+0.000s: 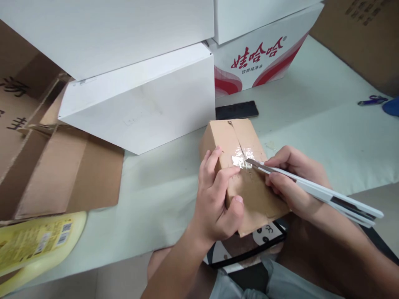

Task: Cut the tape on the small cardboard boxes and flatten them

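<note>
A small brown cardboard box (230, 139) stands at the table's near edge, its top seam crossed by a strip of clear tape (241, 158). My left hand (218, 191) grips the box's left side, with its fingers over the top edge and its thumb on the near part. In my right hand (296, 178) is a white utility knife (324, 192), its blade out. The blade's tip touches the tape at the seam. The box's underside is hidden.
White boxes (149, 95) are stacked behind, one with red lettering. A black phone (237, 110) lies in front of them. Open cardboard (93, 174) and a yellow bottle (43, 241) are at left. Blue-handled scissors (372, 100) lie at right. A panda-printed item (262, 238) rests below the box.
</note>
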### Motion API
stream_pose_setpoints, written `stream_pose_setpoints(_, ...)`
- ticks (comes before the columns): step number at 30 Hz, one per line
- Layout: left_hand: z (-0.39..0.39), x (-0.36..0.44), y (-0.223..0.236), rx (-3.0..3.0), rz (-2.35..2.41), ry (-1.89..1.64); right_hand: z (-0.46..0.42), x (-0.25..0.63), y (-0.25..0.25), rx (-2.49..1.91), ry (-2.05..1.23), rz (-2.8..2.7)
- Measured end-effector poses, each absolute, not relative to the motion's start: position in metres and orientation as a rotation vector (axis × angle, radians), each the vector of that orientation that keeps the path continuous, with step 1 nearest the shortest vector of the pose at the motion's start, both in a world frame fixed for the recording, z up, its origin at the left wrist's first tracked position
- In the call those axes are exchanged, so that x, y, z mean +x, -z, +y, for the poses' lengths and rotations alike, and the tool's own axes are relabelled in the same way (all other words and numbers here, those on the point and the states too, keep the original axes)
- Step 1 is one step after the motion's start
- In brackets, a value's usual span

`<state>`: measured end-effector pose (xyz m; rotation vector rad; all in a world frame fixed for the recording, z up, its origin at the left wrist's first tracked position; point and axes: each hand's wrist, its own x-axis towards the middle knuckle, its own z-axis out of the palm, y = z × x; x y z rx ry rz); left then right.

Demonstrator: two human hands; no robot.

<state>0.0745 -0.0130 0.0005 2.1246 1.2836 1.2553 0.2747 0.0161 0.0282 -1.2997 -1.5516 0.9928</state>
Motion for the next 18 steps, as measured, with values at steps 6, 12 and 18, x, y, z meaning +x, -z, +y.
stream_pose_setpoints(6, -0.0122, 0.0717, 0.0025, 2.109, 1.272, -1.272, 0.0165, 0.271, -0.0298, -1.292, -1.051, -1.505)
stream_pose_setpoints(12, -0.009, 0.0704, 0.0082, 2.09, 1.26, -1.35, 0.0181, 0.2721, -0.0289, -1.215, -1.179, -1.442)
stream_pose_setpoints(18, -0.007, 0.0723, 0.0088, 2.103, 1.264, -1.357, 0.0201, 0.2703, -0.034, -1.213, -1.274, -1.317)
